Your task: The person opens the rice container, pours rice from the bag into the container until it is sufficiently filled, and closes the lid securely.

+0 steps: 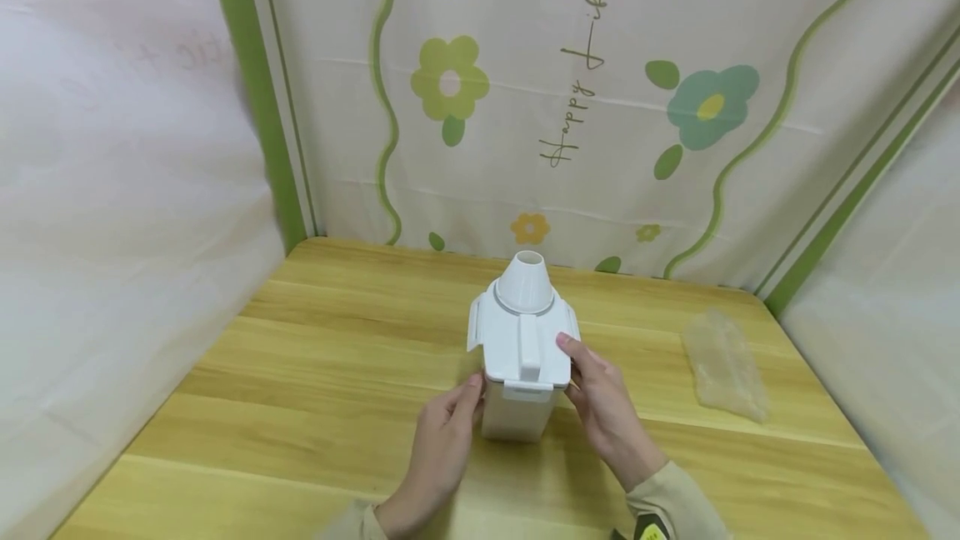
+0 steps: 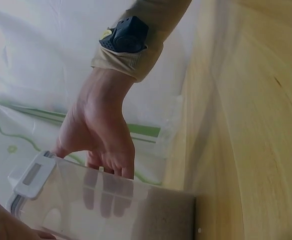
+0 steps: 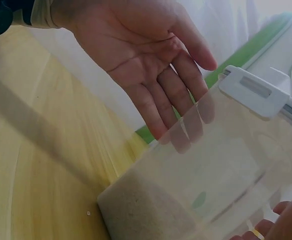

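A clear food storage container with a white lid stands on the table between both hands. A cone-shaped spout or cup tops the lid, with a raised handle in front. One side latch flares outward on the left; a front latch lies against the body. Pale contents fill the bottom. My left hand touches the left wall with nearly straight fingers, its thumb by the front corner. My right hand holds the right side, thumb on the lid's edge, fingers along the wall.
A crumpled clear plastic bag lies on the wooden table at the right. White curtains with a green flower print enclose the back and sides. A black wrist camera is strapped to the right sleeve.
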The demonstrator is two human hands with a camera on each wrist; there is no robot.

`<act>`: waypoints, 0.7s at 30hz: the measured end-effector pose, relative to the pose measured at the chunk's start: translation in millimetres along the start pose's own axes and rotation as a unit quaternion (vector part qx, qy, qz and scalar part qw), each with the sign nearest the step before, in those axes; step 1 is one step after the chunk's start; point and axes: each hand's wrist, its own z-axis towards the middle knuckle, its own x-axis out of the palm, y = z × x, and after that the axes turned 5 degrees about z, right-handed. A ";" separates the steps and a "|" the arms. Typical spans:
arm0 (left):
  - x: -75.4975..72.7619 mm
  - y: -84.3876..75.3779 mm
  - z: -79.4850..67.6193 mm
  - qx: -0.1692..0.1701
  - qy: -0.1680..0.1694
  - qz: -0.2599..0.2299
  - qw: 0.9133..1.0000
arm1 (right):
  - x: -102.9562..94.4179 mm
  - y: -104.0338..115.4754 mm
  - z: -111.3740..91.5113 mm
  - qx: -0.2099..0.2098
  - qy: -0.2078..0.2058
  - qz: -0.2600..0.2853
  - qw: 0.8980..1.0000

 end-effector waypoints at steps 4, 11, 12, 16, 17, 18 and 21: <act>-3.0 2.5 2.6 0.004 0.027 -0.025 0.999 | 1.4 -1.9 -1.6 -0.005 -0.007 -0.005 1.000; -7.1 7.0 6.4 0.010 0.034 -0.025 0.999 | 7.7 -5.8 -1.0 -0.026 -0.027 0.024 0.999; -6.9 7.6 6.9 0.010 0.035 -0.036 0.999 | 8.7 -6.4 -0.8 -0.028 -0.031 0.027 0.999; -7.7 9.5 8.1 0.011 0.045 -0.070 0.996 | 10.1 -7.4 -2.1 -0.029 -0.042 0.023 0.998; -8.5 9.8 8.6 0.010 0.049 -0.069 0.996 | 9.9 -7.1 -2.6 -0.028 -0.043 0.020 0.998; -9.7 10.1 9.1 0.009 0.053 -0.070 0.996 | 9.5 -6.5 -2.9 -0.025 -0.042 0.019 0.999; -15.3 10.4 10.8 0.010 0.070 -0.080 0.994 | 8.1 -3.0 -3.2 -0.016 -0.025 0.016 0.999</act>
